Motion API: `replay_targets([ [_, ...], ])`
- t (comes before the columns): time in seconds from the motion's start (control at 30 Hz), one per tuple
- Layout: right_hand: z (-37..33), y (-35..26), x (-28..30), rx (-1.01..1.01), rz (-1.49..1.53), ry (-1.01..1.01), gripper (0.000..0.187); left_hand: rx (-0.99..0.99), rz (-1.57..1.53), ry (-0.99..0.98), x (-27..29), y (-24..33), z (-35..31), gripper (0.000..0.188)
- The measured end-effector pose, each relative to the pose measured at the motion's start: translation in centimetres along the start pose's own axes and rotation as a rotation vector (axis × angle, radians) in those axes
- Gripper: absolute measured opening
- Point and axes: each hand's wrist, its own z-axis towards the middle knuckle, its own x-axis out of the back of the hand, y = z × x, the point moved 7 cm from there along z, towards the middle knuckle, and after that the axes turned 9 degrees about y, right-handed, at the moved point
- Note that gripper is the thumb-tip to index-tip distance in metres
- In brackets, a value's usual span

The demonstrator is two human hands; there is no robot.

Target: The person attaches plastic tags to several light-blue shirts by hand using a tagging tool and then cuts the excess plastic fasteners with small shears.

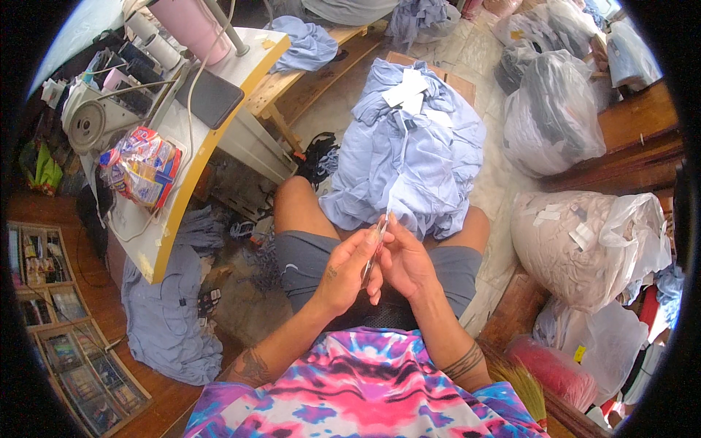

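In front of me, between my knees, a heap of light blue garments (423, 164) lies piled up, with white paper tags (406, 89) on top. My left hand (349, 269) is closed around a slim metal tool (373, 257) that looks like thread snips, its tip pointing up toward the cloth. Right beside it, my right hand (407, 264) pinches the near edge of a light blue garment between thumb and finger. Both hands almost touch, just above my lap. Whether a thread sits at the tool's tip is too small to tell.
At the left stands a sewing table (164, 244) bearing a phone (209, 93), a colourful plastic packet (142, 166) and thread cones (162, 51). Blue cloth (171, 314) lies beneath it. Stuffed plastic bags (556, 109) and a bag of beige garments (577, 237) line the right side.
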Motion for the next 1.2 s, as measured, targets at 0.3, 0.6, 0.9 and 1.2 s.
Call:
replay_targets([
  [0.3, -0.4, -0.1, -1.0, 0.05, -0.015, 0.067, 0.024, 0.026, -0.044, 0.016, 0.5, -0.4, 0.2, 0.047],
  [0.6, -0.4, -0.6, -1.4, 0.132, -0.057, -0.007, 0.015, 0.045, -0.082, 0.062, 0.9, -0.2, 0.1, 0.041],
  [0.9, -0.5, -0.7, -0.9, 0.27, -0.135, 0.033, 0.017, 0.074, -0.081, 0.094, 2.1, 0.0, -0.1, 0.033],
  [1.2, -0.9, -2.8, -1.0, 0.512, -0.678, 0.119, 0.03, 0.039, -0.154, 0.184, 2.8, -0.3, -0.1, 0.027],
])
